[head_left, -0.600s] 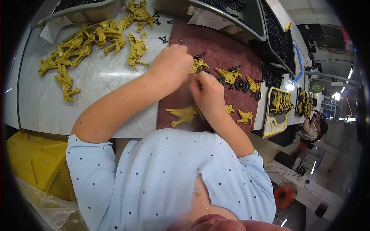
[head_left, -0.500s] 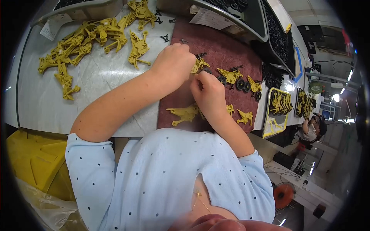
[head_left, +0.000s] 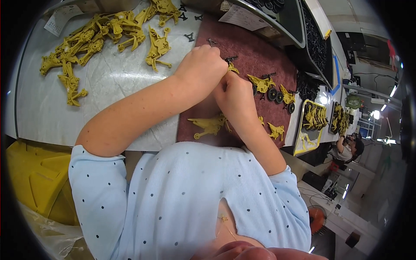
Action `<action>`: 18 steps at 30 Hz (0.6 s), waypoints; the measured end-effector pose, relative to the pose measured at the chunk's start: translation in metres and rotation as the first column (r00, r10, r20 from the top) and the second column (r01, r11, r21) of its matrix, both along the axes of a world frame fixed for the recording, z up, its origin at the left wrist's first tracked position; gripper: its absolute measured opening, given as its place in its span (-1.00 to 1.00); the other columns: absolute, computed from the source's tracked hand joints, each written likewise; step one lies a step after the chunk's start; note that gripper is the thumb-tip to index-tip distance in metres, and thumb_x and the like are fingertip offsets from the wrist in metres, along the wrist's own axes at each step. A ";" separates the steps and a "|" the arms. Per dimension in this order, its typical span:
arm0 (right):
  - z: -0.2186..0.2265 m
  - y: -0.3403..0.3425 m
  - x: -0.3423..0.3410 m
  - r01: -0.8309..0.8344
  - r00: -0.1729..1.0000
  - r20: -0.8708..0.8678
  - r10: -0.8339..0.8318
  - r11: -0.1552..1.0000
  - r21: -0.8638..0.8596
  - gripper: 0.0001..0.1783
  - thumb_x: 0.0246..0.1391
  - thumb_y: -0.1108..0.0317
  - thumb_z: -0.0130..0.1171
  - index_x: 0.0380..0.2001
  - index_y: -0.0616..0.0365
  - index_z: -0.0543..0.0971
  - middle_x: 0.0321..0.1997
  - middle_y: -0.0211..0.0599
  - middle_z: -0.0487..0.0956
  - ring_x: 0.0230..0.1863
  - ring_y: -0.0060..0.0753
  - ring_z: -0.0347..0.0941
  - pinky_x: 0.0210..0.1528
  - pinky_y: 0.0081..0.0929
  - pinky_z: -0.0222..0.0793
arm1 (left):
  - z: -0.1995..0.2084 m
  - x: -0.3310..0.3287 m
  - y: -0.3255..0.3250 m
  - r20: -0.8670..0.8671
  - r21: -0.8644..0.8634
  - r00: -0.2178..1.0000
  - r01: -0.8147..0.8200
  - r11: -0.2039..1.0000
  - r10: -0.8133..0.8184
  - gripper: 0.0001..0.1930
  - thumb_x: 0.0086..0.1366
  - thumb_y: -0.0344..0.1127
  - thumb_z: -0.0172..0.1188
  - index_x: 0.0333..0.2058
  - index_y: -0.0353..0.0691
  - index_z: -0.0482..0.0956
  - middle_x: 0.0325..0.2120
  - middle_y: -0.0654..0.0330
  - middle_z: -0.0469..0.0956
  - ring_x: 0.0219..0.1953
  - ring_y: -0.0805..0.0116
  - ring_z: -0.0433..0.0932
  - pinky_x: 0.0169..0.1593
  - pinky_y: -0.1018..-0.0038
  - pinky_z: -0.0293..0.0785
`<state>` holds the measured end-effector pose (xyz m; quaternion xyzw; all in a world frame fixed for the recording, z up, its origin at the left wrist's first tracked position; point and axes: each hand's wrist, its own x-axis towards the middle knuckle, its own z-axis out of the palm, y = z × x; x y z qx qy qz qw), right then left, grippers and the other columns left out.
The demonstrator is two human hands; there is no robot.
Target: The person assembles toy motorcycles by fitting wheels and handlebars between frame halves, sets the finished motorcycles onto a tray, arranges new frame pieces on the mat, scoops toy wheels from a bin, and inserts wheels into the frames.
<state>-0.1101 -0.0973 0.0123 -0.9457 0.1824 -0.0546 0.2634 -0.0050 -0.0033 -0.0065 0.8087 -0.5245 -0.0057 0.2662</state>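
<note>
My two closed hands meet over the dark red cloth (head_left: pixel 260 56), gripping a partly built toy motorcycle (head_left: pixel 233 68). Its yellow body and black handlebar show just past my fingers; the rest is covered. My left hand (head_left: pixel 203 65) curls round it from the left, fingertips hidden. Against it from the near side presses my right hand (head_left: pixel 236 93), fingers bent in. To the right lie more yellow toy motorcycles (head_left: pixel 262 84) with black handlebars and wheels (head_left: pixel 272 94). Nearer me on the cloth are a plain yellow body (head_left: pixel 209 125) and a smaller one (head_left: pixel 276 131).
Yellow bodies (head_left: pixel 86 41) are heaped on the grey table (head_left: pixel 112 86) at the left. Small black parts (head_left: pixel 189 37) lie beside the cloth. Grey bins (head_left: pixel 294 37) of black parts line the far side. A yellow-rimmed tray (head_left: pixel 296 151) of toys stands right; a person (head_left: pixel 346 149) sits beyond.
My hands have drawn together, the right one shifting up and hiding more of the toy motorcycle and its wheel. The whole view has shifted slightly.
</note>
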 end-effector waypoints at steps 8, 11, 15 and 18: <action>0.004 -0.008 -0.035 0.105 0.990 0.072 -0.124 0.970 0.220 -0.75 0.01 0.38 0.29 -0.24 0.28 0.59 -0.45 -0.08 0.60 -0.41 -0.13 0.57 -0.33 -0.32 0.49 | -0.003 0.002 0.004 -0.027 -0.041 0.999 0.029 0.999 -0.030 -0.83 -0.14 -0.47 0.31 -0.49 -0.37 0.59 -0.37 0.02 0.47 -0.18 0.07 0.46 -0.10 0.28 0.47; 0.014 -0.019 -0.050 -0.005 0.997 0.075 -0.002 0.995 0.095 -0.74 -0.01 0.37 0.30 -0.22 0.21 0.61 -0.31 -0.12 0.59 -0.32 -0.14 0.57 -0.26 -0.32 0.48 | -0.007 -0.003 0.006 -0.010 -0.043 1.000 0.006 0.999 -0.006 -0.78 -0.13 -0.49 0.34 -0.43 -0.36 0.57 -0.36 0.04 0.45 -0.18 0.09 0.44 -0.10 0.27 0.45; 0.025 -0.021 -0.069 -0.099 0.990 -0.081 0.114 0.981 0.167 -0.67 -0.07 0.40 0.36 -0.17 0.18 0.60 -0.25 -0.24 0.55 -0.32 -0.32 0.54 -0.27 -0.49 0.47 | 0.002 -0.002 0.009 -0.040 0.019 0.999 0.016 1.000 -0.015 -0.67 -0.13 -0.46 0.39 -0.31 -0.38 0.58 -0.29 0.03 0.47 -0.14 0.07 0.44 -0.06 0.28 0.44; 0.020 -0.018 -0.079 -0.216 0.967 -0.109 0.232 0.966 0.139 -0.58 -0.12 0.38 0.37 -0.12 0.17 0.55 -0.14 -0.19 0.49 -0.21 -0.12 0.50 -0.16 -0.33 0.46 | 0.015 0.008 0.012 -0.208 0.068 0.976 0.083 0.994 -0.067 -0.52 -0.14 -0.41 0.45 -0.18 -0.41 0.56 -0.20 0.01 0.48 -0.06 0.05 0.44 0.00 0.30 0.41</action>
